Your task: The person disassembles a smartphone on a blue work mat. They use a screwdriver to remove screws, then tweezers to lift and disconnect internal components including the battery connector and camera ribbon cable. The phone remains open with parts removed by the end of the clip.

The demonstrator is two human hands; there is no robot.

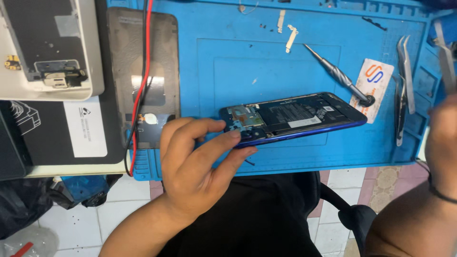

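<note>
Left hand: my left hand (190, 162) grips the near end of the opened blue smartphone (293, 118), thumb and fingers (216, 143) pinched narrow on its edge.
Smartphone: back cover off, battery and circuit board showing; it is tilted up on its long side on the blue repair mat (304, 57), roughly at the mat's middle.
Right hand: my right hand (442, 143) sits blurred at the right border, a dark band on the wrist; I cannot tell whether its fingers are wide or closed, or whether they hold anything.
Beside the phone: a precision screwdriver (340, 78) lies just past the phone's far end, its butt on a small white card (373, 83).
Right of the mat: metal tweezers (403, 90) lie well apart from the phone.
Left of the mat: a dark back cover (162, 62) with red and black wires (142, 85) across it, on the bench.
</note>
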